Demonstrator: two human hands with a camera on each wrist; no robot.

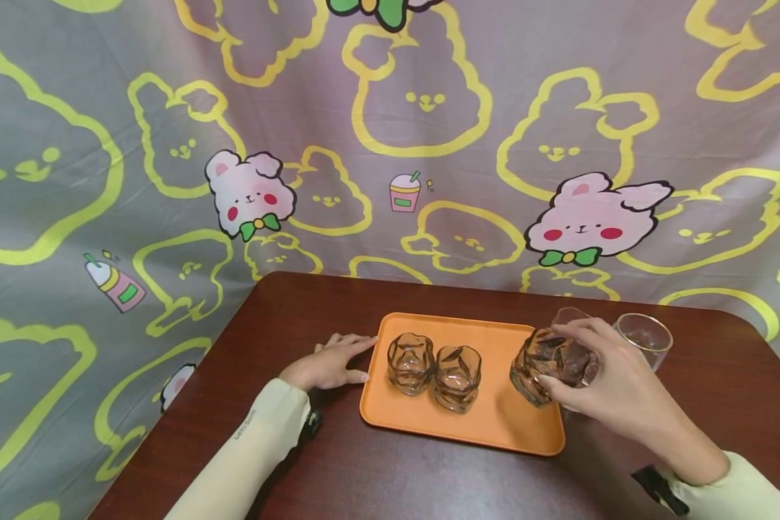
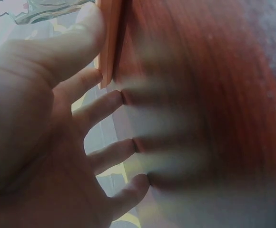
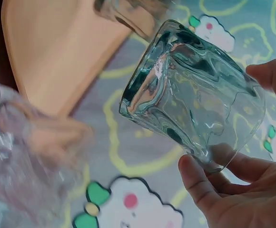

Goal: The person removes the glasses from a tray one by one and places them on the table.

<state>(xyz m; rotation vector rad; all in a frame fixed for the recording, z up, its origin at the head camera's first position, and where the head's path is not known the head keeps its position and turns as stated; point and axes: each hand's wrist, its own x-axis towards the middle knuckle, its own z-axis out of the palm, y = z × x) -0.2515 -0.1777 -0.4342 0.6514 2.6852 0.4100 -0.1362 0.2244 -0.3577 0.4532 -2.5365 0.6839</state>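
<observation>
My right hand (image 1: 617, 375) holds a wavy-sided, smoky glass tumbler (image 1: 534, 368) over the right end of an orange tray (image 1: 429, 427). In the right wrist view this tumbler (image 3: 200, 102) is tilted, with thumb and fingers gripping its sides. Two similar tumblers stand side by side on the tray, one on the left (image 1: 410, 365) and one nearer the middle (image 1: 457, 380). My left hand (image 1: 328, 365) lies at the tray's left edge. The left wrist view has its fingers (image 2: 107, 104) spread, their tips on the table and the thumb against the tray rim (image 2: 110, 42).
A clear round glass (image 1: 646, 339) stands on the brown table (image 1: 455, 477) right of the tray. Another clear glass (image 1: 568, 315) shows partly behind my right hand. A blurred, clear crumpled-looking thing (image 3: 24, 166) is near that hand. A patterned curtain (image 1: 338, 238) hangs behind the table.
</observation>
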